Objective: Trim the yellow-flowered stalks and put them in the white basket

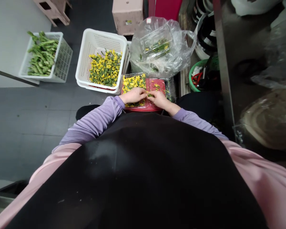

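Observation:
My left hand (134,95) is over a clear plastic box of yellow-tipped green flower buds (133,82), fingers pinched together. Close against it, my right hand (160,100) pinches a small green flower bud (150,95). The two sets of fingertips nearly meet above a red surface (154,108). What the left fingertips hold, if anything, is too small to make out. Beyond my right hand, a few loose buds and bits lie on a red tray (158,83).
A white plastic basket (84,52) half full of yellow flower buds stands at the left. Behind my hands, a clear plastic bag (178,57) holds more boxes. Farther left is a basket of green stalks (44,57). A green basket (193,71) and a metal counter (225,73) border the right.

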A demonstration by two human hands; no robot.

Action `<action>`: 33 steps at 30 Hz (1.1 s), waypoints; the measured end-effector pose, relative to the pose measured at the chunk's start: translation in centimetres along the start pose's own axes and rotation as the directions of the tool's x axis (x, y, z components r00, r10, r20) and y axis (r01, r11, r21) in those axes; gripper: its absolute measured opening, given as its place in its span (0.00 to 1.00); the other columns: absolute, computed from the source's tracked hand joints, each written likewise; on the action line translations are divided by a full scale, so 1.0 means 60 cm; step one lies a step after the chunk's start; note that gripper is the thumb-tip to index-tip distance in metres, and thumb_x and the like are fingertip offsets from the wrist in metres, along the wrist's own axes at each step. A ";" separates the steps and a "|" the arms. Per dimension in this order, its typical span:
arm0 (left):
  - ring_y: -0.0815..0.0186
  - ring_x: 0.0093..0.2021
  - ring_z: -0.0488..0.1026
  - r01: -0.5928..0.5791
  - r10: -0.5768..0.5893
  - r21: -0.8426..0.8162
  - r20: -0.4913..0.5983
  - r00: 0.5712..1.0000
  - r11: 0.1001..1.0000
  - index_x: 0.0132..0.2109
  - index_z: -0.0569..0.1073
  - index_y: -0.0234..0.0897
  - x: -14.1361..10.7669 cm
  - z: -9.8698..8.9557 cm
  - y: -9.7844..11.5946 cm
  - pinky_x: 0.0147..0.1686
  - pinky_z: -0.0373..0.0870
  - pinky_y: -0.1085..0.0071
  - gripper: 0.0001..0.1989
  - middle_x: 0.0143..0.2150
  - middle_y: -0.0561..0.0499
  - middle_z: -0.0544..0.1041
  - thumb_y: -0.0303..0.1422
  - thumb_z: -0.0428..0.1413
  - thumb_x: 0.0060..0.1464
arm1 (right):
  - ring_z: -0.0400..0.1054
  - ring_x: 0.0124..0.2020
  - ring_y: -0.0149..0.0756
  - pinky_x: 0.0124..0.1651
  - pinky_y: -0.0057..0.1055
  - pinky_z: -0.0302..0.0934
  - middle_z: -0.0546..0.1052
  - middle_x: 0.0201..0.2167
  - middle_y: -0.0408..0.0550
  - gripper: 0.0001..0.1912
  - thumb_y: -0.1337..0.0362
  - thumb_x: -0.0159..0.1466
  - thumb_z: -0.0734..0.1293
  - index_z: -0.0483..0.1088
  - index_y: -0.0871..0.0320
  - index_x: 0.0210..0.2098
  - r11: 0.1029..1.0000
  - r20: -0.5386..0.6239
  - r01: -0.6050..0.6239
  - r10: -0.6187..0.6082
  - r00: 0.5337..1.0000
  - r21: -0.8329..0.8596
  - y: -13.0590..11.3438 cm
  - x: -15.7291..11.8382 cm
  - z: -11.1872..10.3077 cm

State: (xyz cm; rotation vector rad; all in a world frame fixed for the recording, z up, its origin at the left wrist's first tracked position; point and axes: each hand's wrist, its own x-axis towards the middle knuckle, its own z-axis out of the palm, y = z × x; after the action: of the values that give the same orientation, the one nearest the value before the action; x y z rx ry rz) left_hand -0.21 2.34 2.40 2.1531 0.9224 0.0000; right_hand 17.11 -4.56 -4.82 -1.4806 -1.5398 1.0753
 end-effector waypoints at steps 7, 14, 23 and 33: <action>0.72 0.25 0.65 -0.052 0.051 0.001 0.196 0.979 0.999 0.29 0.75 0.33 0.002 -0.001 -0.009 0.32 0.61 0.74 0.13 0.24 0.53 0.74 0.32 0.51 0.60 | 0.78 0.49 0.48 0.56 0.41 0.66 0.85 0.45 0.54 0.11 0.69 0.68 0.68 0.83 0.60 0.45 0.973 0.216 0.104 -0.058 0.975 -0.204 -0.005 -0.005 -0.003; 0.72 0.23 0.64 0.037 -0.046 0.096 0.094 0.994 0.995 0.30 0.80 0.31 0.000 0.012 -0.002 0.29 0.60 0.74 0.11 0.21 0.54 0.71 0.29 0.55 0.55 | 0.76 0.42 0.45 0.51 0.39 0.65 0.84 0.38 0.51 0.08 0.73 0.63 0.69 0.81 0.60 0.36 0.982 0.213 0.040 0.000 0.977 -0.187 -0.016 -0.014 0.004; 0.53 0.52 0.81 0.263 -0.428 0.571 0.176 0.886 0.778 0.51 0.85 0.32 -0.007 0.026 -0.033 0.48 0.73 0.69 0.15 0.48 0.36 0.84 0.32 0.58 0.61 | 0.64 0.22 0.28 0.28 0.25 0.59 0.76 0.25 0.43 0.10 0.78 0.58 0.66 0.74 0.61 0.36 0.613 0.264 -0.490 0.424 0.866 0.620 -0.025 -0.008 -0.018; 0.51 0.52 0.82 0.261 -0.387 0.559 0.119 0.914 0.787 0.49 0.85 0.26 0.018 0.048 -0.017 0.51 0.74 0.65 0.15 0.46 0.32 0.84 0.27 0.57 0.61 | 0.44 0.13 0.21 0.18 0.21 0.40 0.55 0.13 0.29 0.07 0.70 0.64 0.70 0.67 0.59 0.32 0.502 0.361 -0.544 0.420 0.833 0.672 -0.026 -0.012 -0.017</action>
State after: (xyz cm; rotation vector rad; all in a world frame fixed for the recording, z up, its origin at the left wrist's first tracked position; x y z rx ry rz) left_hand 0.80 1.55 -0.60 2.3832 1.2548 -0.7504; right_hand 17.48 -5.20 -2.98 -1.2224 -0.5354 1.9155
